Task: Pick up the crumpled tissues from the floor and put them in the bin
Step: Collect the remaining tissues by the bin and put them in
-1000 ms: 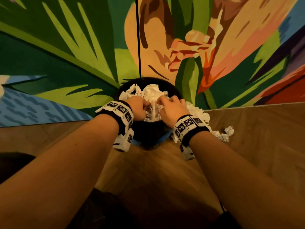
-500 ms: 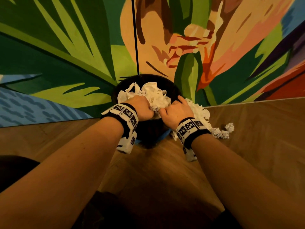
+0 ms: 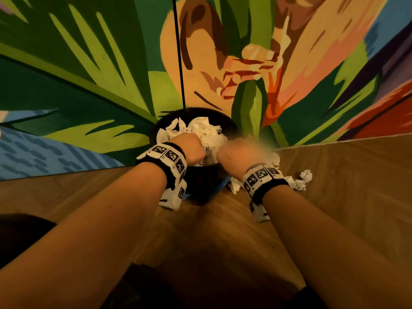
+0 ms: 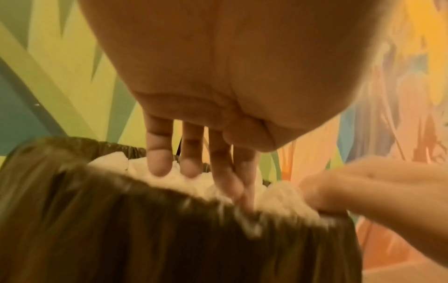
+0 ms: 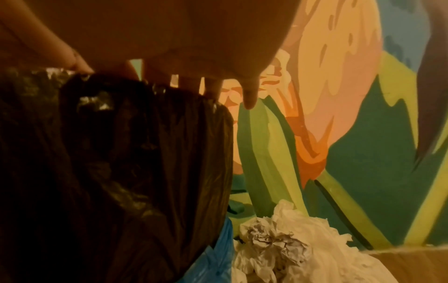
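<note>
A round bin [image 3: 201, 186] with a black liner stands against the painted wall, heaped with white crumpled tissues [image 3: 206, 130]. My left hand [image 3: 192, 148] is over the heap. In the left wrist view its fingers [image 4: 160, 164] point straight down and press on the tissues in the bin [image 4: 194, 184]. My right hand [image 3: 242, 150] is blurred over the bin's right rim. Its fingers [image 5: 249, 97] hang straight over the liner [image 5: 121, 172] and hold nothing. More crumpled tissues [image 3: 304, 177] lie on the floor right of the bin, and they also show as a pile [image 5: 278, 247] beside it.
The colourful mural wall [image 3: 89, 85] rises directly behind the bin. A wooden floor [image 3: 345, 175] spreads to the right and front. A blue bag edge [image 5: 213, 258] shows under the black liner. Something dark [image 3: 20, 237] sits at the lower left.
My right hand has come off the heap and shifted right over the bin's rim, now blurred by motion. The left hand stays on the tissues in the bin.
</note>
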